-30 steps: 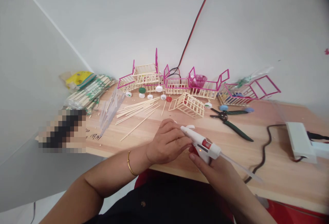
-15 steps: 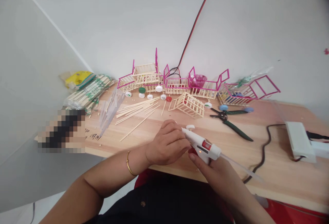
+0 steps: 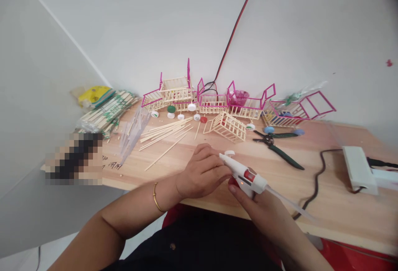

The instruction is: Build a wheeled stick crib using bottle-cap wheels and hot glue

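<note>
My right hand (image 3: 264,204) is wrapped round the grip of a white hot glue gun (image 3: 241,172), whose small orange light is lit. A clear glue stick (image 3: 289,202) sticks out of its rear. My left hand (image 3: 203,171) is closed beside the nozzle, fingers curled down; whatever they grip is hidden behind them. Just past the nozzle shows a white bottle cap (image 3: 229,153), partly covered by the gun. Beyond the hands stands a small slatted frame of bare sticks (image 3: 229,128), shaped like a roof.
Slatted stick carts (image 3: 247,112) with magenta edges and cap wheels line the wall. Loose sticks (image 3: 168,132) and clear glue sticks (image 3: 135,134) lie left, near packaged chopsticks (image 3: 108,109). Green-handled pruning shears (image 3: 284,155) and a white power box (image 3: 359,169) with a black cord (image 3: 316,184) are right.
The view has shifted very slightly. Both hands and the glue gun keep nearly the same place, and a little less of the white cap shows past the nozzle.
</note>
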Motion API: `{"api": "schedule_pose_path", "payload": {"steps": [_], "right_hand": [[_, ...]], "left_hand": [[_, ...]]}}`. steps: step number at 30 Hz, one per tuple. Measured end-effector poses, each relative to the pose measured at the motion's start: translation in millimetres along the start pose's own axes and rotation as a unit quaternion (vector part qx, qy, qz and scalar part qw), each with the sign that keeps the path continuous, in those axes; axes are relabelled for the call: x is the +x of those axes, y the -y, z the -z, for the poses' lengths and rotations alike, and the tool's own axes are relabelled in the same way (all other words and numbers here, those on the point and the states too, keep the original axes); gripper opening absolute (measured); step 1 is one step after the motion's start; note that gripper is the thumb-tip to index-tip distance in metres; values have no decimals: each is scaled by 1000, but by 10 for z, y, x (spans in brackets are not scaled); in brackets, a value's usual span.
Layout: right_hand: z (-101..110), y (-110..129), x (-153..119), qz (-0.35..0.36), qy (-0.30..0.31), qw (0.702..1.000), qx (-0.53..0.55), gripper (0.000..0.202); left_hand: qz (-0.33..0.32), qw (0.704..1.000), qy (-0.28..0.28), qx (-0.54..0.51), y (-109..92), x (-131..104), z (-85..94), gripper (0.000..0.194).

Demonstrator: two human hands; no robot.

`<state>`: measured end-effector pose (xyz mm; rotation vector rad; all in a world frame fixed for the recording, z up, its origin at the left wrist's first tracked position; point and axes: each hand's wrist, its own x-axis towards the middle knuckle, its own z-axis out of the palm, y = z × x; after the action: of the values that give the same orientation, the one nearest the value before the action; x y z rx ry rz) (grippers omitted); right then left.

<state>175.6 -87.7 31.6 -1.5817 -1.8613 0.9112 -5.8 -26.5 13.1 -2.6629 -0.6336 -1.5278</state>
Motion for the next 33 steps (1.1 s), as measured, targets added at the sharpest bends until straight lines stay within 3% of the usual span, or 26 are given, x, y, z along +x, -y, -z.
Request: {"api": "schedule_pose_path", "payload": {"steps": [6, 13, 20, 29, 33], "right_hand": [[-2, 22, 8, 10, 7, 1000, -1, 27], [13, -6, 3, -15, -11, 1000, 2, 31], [47, 17, -4, -8, -9, 1000, -4, 32], [-20, 5, -3, 21, -16, 1000, 14, 35], [-12, -11, -12, 7, -11, 1000, 4, 32]], "left_hand": [[0, 1000, 24, -14, -5, 7, 25, 3], [-23, 1000, -19, 9, -43, 6, 63, 6], [7, 999, -41, 20, -43, 30, 55, 6], [2, 1000, 2, 28, -39, 8, 12, 5], [20, 999, -14, 26, -24, -19, 9, 6]]}}
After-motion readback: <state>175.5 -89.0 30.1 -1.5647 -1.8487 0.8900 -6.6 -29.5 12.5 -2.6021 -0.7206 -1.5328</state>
